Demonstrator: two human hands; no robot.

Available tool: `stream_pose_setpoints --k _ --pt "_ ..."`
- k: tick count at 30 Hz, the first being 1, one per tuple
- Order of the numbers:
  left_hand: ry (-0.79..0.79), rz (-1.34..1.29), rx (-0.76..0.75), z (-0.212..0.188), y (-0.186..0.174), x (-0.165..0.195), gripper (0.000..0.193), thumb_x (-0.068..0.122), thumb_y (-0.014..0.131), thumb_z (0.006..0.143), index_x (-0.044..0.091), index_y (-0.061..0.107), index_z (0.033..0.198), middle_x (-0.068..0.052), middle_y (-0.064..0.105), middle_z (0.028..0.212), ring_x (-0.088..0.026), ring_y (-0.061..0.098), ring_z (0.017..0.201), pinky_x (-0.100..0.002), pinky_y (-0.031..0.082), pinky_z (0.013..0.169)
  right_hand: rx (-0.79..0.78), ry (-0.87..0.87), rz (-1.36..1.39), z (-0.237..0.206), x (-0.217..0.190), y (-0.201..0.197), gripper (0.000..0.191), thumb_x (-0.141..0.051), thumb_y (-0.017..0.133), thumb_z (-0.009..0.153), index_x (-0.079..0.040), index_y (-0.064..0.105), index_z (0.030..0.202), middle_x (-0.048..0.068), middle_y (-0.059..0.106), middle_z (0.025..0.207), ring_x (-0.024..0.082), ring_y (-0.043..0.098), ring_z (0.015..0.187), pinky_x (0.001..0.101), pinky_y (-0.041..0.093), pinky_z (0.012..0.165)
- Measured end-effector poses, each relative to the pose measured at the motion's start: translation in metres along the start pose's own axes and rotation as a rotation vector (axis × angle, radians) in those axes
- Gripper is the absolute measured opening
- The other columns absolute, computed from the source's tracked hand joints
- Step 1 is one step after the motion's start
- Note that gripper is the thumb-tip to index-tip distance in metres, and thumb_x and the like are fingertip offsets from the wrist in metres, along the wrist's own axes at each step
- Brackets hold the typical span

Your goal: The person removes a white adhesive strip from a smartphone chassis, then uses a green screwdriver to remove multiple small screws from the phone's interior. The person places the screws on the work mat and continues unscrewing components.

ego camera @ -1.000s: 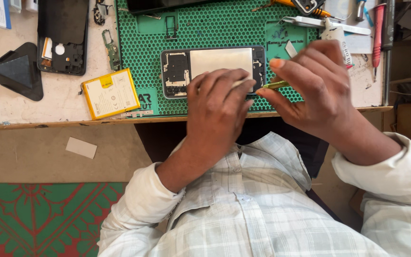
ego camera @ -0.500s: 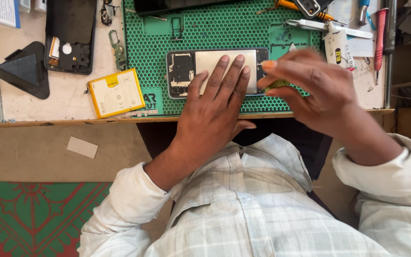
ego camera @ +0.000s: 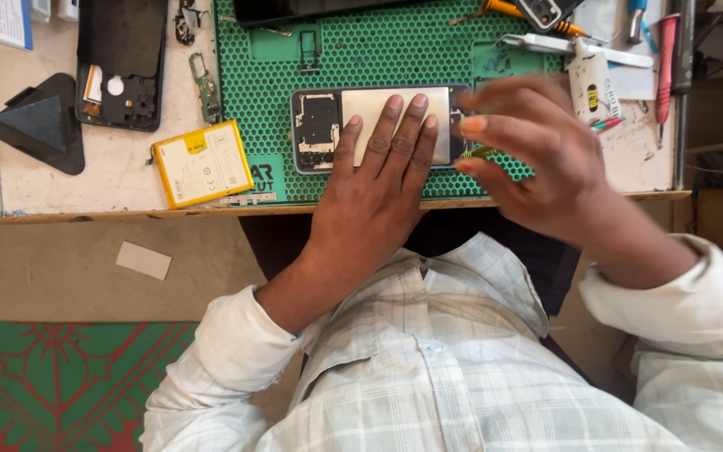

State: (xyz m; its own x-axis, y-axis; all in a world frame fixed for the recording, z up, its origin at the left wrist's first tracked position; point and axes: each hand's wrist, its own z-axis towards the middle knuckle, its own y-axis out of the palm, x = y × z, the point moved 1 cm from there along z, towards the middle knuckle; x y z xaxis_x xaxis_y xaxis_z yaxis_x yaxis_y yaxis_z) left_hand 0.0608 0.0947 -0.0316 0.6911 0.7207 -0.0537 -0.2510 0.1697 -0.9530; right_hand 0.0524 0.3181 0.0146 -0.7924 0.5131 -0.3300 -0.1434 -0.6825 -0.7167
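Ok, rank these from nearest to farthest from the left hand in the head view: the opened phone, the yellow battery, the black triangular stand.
1. Opened phone: directly under the left hand, whose fingers press flat on it, on the green mat.
2. Yellow battery: off the mat's edge, on the bare bench.
3. Black triangular stand: beyond the battery, at the far edge of the bench.

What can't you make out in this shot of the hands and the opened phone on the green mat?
- Head view: right hand is motion-blurred; the thin tool it pinches is mostly covered, its tip unseen.
- Left hand covers the lower middle of the opened phone.
- Dark device at the top of the green mat is cut off by the frame edge.
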Motion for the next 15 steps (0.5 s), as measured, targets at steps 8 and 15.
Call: stream_pose_setpoints --k 8,15 --pt "-0.009 -0.023 0.011 0.002 -0.001 0.003 0.067 0.025 0.057 0.098 0.001 0.045 0.159 -0.017 0.039 0.167 -0.031 0.032 0.157 -0.053 0.019 0.127 0.094 0.010 -0.062 0.008 0.000 0.000 0.053 -0.019 0.085 0.091 -0.005 0.049 0.128 0.015 0.071 0.095 0.033 0.069 0.091 0.0417 0.053 0.082" --pt "-0.010 -0.012 0.022 0.002 -0.003 0.002 0.064 0.025 0.057 0.100 0.000 0.046 0.158 -0.018 0.040 0.166 -0.032 0.033 0.156 -0.054 0.021 0.127 0.039 -0.006 0.054 0.010 0.004 -0.004 0.052 -0.013 0.087 0.092 -0.007 0.055 0.133 0.008 0.075 0.097 0.024 0.074 0.085 0.0387 0.055 0.077"
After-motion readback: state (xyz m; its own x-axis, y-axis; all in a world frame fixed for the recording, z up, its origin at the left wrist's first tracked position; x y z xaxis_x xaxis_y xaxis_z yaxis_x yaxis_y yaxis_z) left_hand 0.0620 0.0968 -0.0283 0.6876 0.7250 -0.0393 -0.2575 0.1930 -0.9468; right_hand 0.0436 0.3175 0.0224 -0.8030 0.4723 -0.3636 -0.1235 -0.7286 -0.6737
